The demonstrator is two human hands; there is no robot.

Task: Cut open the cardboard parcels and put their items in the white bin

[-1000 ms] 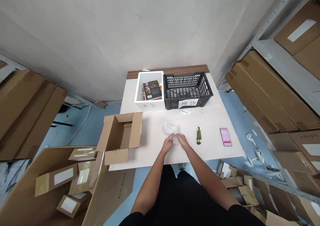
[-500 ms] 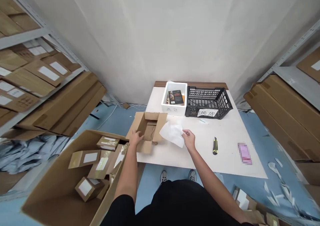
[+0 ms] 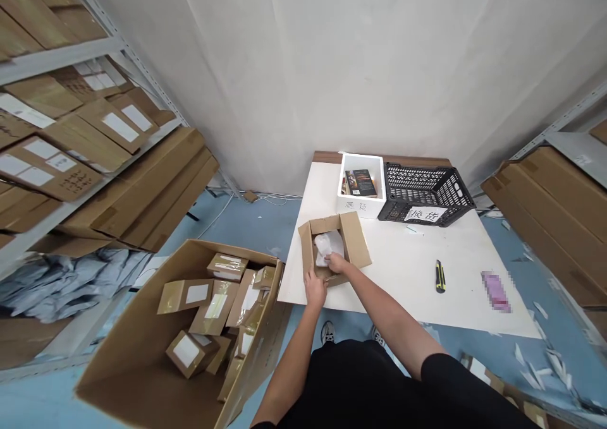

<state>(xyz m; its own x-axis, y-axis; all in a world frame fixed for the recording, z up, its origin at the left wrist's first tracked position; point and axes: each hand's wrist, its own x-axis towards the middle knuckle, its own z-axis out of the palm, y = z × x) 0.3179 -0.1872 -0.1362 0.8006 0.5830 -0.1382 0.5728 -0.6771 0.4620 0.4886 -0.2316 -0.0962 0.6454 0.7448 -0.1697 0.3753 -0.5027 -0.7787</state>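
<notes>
An open cardboard box [image 3: 356, 246] stands near the left end of the white table [image 3: 386, 277], flaps folded outward. My left hand [image 3: 315, 286] grips its near left edge, fingers over the rim. Inside the box lies a crumpled white wrapping sheet [image 3: 331, 242], thin like foam or soft paper. My right hand [image 3: 336, 263] reaches over the near side and pinches the sheet's lower edge. Whether anything lies under the sheet is hidden.
A white foam bin [image 3: 358, 204] with books and a black plastic crate [image 3: 417, 195] stand at the back. A utility knife [image 3: 440, 276] and a blurred pink item [image 3: 496, 291] lie to the right. Left of the table is a large carton [image 3: 128, 353] of small parcels.
My right hand has brought the white sheet from beside the box down into it. My left hand has shifted to the near edge. The view has turned slightly left.
</notes>
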